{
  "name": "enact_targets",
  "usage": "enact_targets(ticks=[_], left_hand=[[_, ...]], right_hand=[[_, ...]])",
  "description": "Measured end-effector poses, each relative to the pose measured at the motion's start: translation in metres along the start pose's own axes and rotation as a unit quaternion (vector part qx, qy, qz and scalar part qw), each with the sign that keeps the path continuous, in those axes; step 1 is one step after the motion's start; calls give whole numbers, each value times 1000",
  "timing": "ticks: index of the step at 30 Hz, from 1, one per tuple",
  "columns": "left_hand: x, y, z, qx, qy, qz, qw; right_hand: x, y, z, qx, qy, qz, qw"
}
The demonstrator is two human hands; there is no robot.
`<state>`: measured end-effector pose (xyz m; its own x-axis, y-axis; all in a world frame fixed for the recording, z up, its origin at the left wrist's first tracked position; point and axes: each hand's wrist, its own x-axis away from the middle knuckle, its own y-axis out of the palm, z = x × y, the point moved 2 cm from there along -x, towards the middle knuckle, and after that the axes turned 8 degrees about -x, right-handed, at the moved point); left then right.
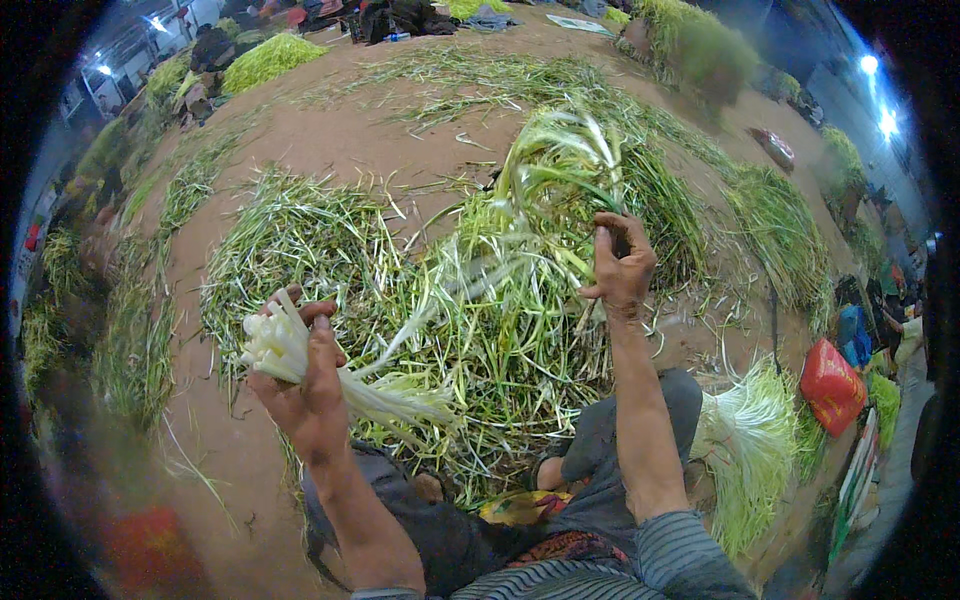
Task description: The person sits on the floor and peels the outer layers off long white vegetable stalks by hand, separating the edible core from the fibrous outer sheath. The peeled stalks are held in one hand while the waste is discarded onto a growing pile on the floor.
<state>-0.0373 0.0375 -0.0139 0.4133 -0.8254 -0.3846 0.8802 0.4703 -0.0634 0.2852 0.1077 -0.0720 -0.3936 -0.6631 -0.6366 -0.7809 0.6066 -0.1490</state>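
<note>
My left hand [315, 382] is closed around a bundle of pale leafy stalks [281, 341], which look like blanched garlic shoots. Their white cut-looking ends point up and left, and the yellow-green leaves trail off to the right over my lap. Held out farther ahead, my right hand [626, 259] pinches some long green-and-white leaves [562, 161] between thumb and fingers; these are partly blurred. Below both hands spreads a heap of loose green and yellowish leaves [495, 322] on the ground, reaching up to my crossed legs.
By my right knee lies a bound pile of pale green shoots [750, 450], with a red plastic bag [831, 386] beyond it. Another leaf heap [776, 232] lies at the right. A yellow-green pile [274, 60] and seated people are far off on the brown ground [330, 135].
</note>
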Motion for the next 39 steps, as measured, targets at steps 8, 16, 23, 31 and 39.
enact_targets(ticks=[8, 16, 23, 31, 39], left_hand=[[2, -2, 1, 19, -16, -3, 1000], [1, -7, -2, 3, 4, -19, 1000], [3, -1, -5, 14, -16, -39, 999], [11, 13, -1, 8, 13, -62, 998], [28, 38, 3, -2, 37, -175, 984]], right_hand=[[167, 21, 118, 40, 359, -230, 904], [202, 13, 163, 108, 487, -148, 854], [143, 10, 90, 170, 102, -4, 980], [78, -20, 20, 6, 217, -62, 974], [66, -42, -75, 14, -64, -352, 934]])
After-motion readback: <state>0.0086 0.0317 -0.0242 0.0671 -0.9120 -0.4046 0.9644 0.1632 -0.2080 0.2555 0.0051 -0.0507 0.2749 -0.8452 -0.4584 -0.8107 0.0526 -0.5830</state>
